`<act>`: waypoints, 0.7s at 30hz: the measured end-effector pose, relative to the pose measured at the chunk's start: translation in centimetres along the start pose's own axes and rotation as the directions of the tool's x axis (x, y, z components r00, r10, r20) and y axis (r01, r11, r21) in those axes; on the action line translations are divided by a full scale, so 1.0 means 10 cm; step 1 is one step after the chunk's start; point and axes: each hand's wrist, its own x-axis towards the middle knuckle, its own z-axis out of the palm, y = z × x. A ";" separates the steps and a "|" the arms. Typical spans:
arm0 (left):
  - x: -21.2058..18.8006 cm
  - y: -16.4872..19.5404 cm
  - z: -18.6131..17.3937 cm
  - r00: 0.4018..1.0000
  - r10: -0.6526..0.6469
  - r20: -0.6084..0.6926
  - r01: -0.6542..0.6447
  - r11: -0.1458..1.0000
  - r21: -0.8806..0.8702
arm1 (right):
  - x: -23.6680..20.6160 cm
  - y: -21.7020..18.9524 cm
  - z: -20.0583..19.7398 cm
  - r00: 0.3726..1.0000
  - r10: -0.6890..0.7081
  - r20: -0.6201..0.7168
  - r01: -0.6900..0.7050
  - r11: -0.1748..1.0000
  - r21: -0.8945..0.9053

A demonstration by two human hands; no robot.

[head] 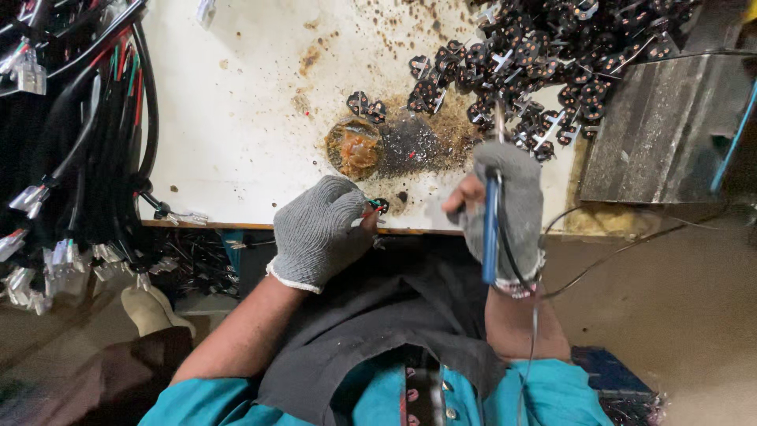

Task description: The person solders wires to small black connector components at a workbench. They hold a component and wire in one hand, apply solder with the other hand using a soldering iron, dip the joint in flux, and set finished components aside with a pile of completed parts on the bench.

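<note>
At the white bench edge (236, 158), gloved left hand (319, 233) pinching a small connector (378, 206), gloved right hand (505, 209) closed around a blue-handled soldering iron (491, 229), brown flux tin (354, 147) beyond, black connector pile (536, 63) farthest.

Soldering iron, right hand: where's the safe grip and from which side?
Grip the blue handle, as the gloved right hand does now: fingers wrapped round the handle's middle, coming from the person's side of the table. The thin metal tip points away toward the pile of black connectors, and the cord trails back from the rear end, so probably avoid both ends.
</note>
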 end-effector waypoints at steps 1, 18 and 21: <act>0.00 0.00 0.00 1.000 0.000 -0.009 0.000 1.000 0.010 | 0.11 0.03 -0.01 1.000 -0.021 -0.005 0.019 0.970 -0.243; 0.04 -0.03 -0.07 0.998 -0.007 0.059 0.010 0.999 -0.045 | -0.14 -0.27 0.11 0.991 0.006 0.131 0.045 0.923 -0.382; 0.02 -0.03 -0.04 0.997 -0.011 0.072 0.014 0.999 -0.036 | -0.24 -0.14 0.13 0.963 -0.196 0.186 0.268 0.628 -0.730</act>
